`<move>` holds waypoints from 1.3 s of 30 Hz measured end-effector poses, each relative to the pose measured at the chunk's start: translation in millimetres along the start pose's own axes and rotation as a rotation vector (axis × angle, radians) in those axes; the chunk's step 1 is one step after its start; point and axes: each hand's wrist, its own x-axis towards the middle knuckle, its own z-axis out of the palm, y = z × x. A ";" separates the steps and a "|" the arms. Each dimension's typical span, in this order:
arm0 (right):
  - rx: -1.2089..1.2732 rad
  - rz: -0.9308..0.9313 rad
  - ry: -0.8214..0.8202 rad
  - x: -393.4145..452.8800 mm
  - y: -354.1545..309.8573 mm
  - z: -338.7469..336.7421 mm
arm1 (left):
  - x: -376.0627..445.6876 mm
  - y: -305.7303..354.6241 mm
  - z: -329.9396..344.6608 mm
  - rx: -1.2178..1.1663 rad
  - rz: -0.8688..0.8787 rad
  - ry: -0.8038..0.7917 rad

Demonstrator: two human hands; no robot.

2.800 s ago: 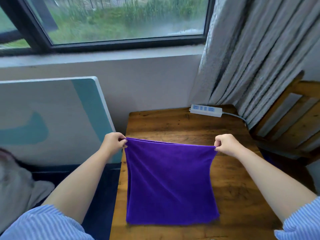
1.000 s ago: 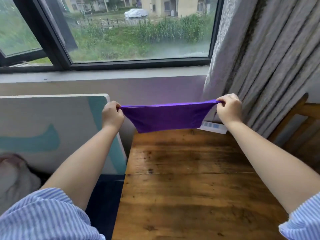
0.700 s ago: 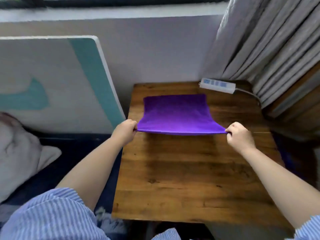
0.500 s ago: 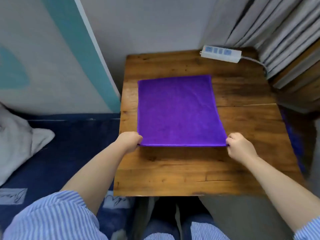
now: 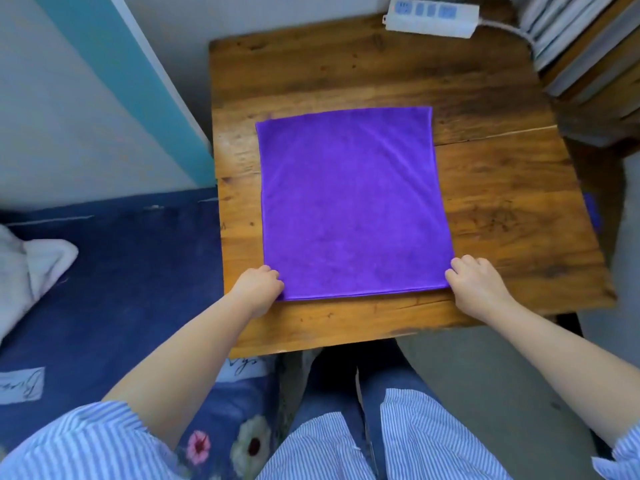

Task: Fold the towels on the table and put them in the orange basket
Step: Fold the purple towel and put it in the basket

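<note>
Near corners of purple towel (image 5: 349, 202) pinched by left hand (image 5: 258, 284) and right hand (image 5: 476, 284), towel spread flat on wooden table (image 5: 502, 209), power strip (image 5: 431, 16) at far edge.

One purple towel (image 5: 353, 202); one wooden table (image 5: 502, 209); one white power strip (image 5: 431, 14); two hands: left hand (image 5: 258, 285), right hand (image 5: 476, 284); one white cloth (image 5: 27, 268); one teal-and-white panel (image 5: 86, 98).
</note>
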 end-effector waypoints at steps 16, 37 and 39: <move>0.508 0.109 0.242 180.2 -4.1 -61.3 | 107.1 -28.7 -117.4 -0.709 -0.409 0.571; 0.298 0.026 0.141 261.1 83.1 -44.0 | 183.6 -127.5 -94.5 -0.521 -0.414 0.612; 0.326 0.092 0.140 268.9 92.6 -46.8 | 183.6 -136.0 -92.7 -0.580 -0.478 0.578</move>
